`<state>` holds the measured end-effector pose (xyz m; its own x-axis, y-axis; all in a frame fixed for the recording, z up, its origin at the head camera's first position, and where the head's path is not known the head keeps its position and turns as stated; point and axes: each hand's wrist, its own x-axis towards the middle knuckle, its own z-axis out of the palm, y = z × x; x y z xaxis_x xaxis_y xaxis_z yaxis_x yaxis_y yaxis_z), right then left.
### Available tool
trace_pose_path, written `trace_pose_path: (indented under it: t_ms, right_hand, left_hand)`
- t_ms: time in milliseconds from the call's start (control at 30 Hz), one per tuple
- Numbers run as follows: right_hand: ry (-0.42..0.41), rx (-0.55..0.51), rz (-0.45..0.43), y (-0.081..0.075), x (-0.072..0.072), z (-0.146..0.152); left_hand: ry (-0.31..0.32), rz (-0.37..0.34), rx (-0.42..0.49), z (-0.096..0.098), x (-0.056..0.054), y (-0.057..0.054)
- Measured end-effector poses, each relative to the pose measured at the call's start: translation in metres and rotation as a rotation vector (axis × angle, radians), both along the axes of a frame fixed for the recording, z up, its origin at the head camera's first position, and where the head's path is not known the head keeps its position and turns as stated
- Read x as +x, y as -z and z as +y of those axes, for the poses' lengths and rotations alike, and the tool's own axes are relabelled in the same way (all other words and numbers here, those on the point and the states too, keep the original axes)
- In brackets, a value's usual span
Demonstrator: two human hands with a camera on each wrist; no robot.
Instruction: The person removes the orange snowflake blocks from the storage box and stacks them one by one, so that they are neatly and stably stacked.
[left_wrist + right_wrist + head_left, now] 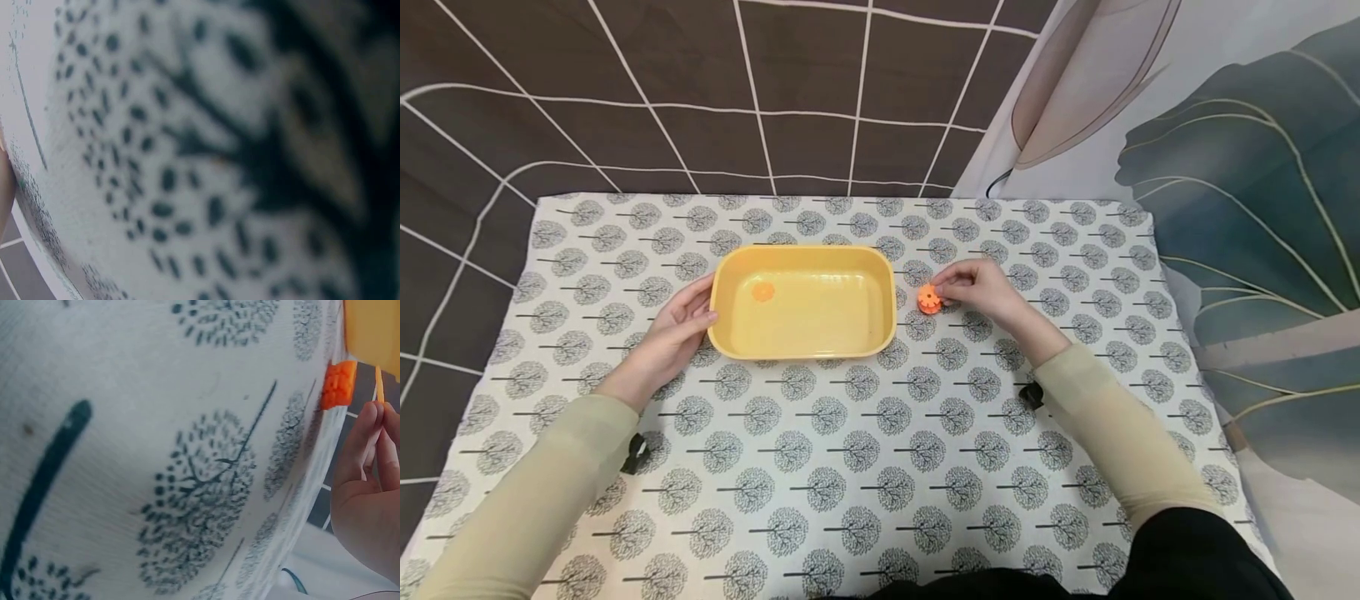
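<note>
A yellow rectangular plastic tub [805,348] with rounded corners stands on the cloth. My left hand [673,333] holds its left side, thumb at the rim and fingers along the outer wall. Inside the tub, toward its left, lies a flat orange notched disc [763,292]. To the tub's right, my right hand [973,287] pinches a thin orange piece [379,384] between thumb and fingertips. It appears edge-on in the right wrist view. Just beside it, a short stack of orange notched discs [339,385] rests on the cloth. The left wrist view shows mostly blurred cloth.
A white cloth [865,450] printed with dark trees covers the table. Behind it hangs a dark curtain [805,75] with a white grid, and at the right a leaf-patterned curtain [1262,208]. Small black wrist devices sit under both sleeves.
</note>
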<state>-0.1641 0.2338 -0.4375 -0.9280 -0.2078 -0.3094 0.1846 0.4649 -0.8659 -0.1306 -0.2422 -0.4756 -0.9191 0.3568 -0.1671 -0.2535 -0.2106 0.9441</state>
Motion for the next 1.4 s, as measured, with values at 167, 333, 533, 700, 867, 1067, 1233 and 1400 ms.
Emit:
trace_pose_path:
  t_ms: [167, 333, 533, 700, 867, 1067, 1233, 1400]
  right_hand:
    - [0.018, -0.018, -0.047, 0.006, 0.000, 0.003]
    - [0.028, -0.064, -0.068, 0.011, 0.001, 0.005]
    - [0.047, -0.082, -0.078, 0.015, 0.001, 0.006]
    - [0.054, -0.068, -0.083, 0.018, 0.002, 0.005]
    - [0.052, -0.053, -0.079, 0.020, 0.002, 0.005]
    - [0.053, -0.064, -0.084, 0.020, 0.001, 0.004]
    - [0.053, -0.051, -0.088, 0.019, 0.002, 0.003]
    - [0.061, -0.042, -0.091, 0.018, 0.001, 0.003]
  left_hand:
    - [-0.002, 0.005, 0.008, -0.001, 0.001, 0.000]
    - [0.001, 0.008, 0.004, 0.000, 0.000, 0.000]
    - [0.005, 0.014, 0.007, 0.000, -0.001, 0.001]
    - [-0.001, 0.013, 0.002, 0.000, 0.000, 0.001]
    - [-0.003, 0.010, 0.007, -0.001, 0.001, 0.001]
    - [0.001, 0.014, 0.010, 0.000, 0.000, 0.002]
    - [0.002, 0.010, 0.001, -0.001, 0.000, 0.001]
    - [-0.004, 0.002, -0.026, -0.002, 0.000, 0.001]
